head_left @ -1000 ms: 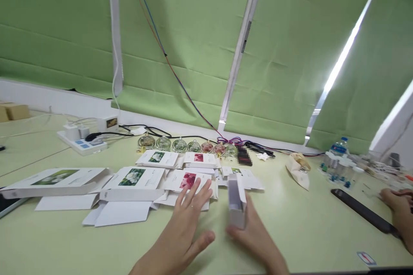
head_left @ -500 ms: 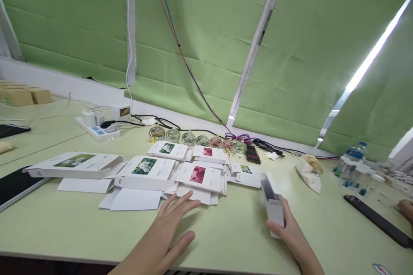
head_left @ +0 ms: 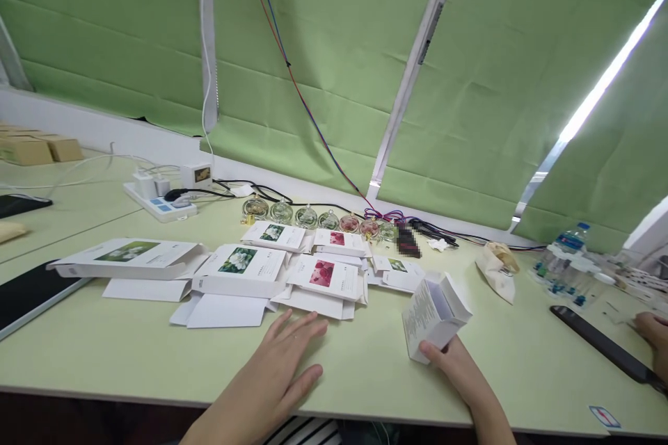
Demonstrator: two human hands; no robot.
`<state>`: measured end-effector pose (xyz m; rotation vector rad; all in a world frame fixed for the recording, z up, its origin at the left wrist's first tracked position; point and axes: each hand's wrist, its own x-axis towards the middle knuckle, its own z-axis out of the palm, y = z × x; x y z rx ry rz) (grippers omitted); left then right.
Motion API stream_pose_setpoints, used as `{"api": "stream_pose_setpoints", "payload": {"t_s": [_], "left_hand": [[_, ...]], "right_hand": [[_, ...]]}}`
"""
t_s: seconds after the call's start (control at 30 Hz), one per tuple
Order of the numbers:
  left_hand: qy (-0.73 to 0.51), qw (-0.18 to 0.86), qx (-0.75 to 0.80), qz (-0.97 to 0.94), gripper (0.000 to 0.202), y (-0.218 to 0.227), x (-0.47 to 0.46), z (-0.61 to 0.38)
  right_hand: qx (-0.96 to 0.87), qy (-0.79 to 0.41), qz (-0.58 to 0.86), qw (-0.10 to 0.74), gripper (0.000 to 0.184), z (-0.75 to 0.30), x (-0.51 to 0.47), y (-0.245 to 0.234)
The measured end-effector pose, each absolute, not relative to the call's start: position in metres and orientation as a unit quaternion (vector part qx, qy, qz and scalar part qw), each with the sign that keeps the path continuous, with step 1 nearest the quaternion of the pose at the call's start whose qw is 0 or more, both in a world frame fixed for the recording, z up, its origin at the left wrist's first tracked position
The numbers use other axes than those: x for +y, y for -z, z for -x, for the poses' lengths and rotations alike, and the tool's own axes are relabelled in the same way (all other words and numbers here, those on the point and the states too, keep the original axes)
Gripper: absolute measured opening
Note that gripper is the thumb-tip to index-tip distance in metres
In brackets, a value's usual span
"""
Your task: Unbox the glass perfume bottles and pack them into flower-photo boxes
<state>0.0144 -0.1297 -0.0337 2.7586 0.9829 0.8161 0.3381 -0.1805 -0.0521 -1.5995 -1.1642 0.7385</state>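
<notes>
My right hand (head_left: 459,370) grips a small white carton (head_left: 431,314), tilted with its open end up and printed text on its side. My left hand (head_left: 279,368) lies flat on the pale green table (head_left: 115,348), fingers spread and holding nothing. It rests just in front of a pile of flattened white cartons with flower pictures (head_left: 323,277). More flat cartons (head_left: 130,256) spread to the left. A row of small round glass bottles (head_left: 313,218) stands behind the pile.
A white power strip (head_left: 159,206) with plugs and cables sits at the back left. A dark tablet (head_left: 26,295) lies at the left edge. At the right are a cloth pouch (head_left: 495,268), a water bottle (head_left: 566,250), a long black bar (head_left: 600,351) and another person's hand (head_left: 655,337).
My right hand has tipped the small carton from upright to slanted and brought it slightly left. My left hand has stayed flat on the table. The view has shifted a little.
</notes>
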Motion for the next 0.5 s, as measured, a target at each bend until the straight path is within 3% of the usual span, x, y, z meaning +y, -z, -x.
{"api": "stream_pose_setpoints", "payload": {"t_s": [0.27,0.4,0.5], "left_hand": [[-0.278,0.038,0.323,-0.904,0.036,0.034,-0.132,-0.017],[-0.313,0.044,0.320,-0.893,0.033,0.029,-0.135,-0.010],[-0.387,0.027,0.325,-0.862,0.028,-0.004,-0.123,0.011]], "right_hand": [[-0.486,-0.297,0.621,0.539,0.099,-0.328,-0.180,0.054],[-0.464,-0.240,0.588,0.618,0.089,-0.337,-0.177,0.054],[-0.435,-0.117,0.521,0.725,0.067,-0.355,-0.180,0.044]]}}
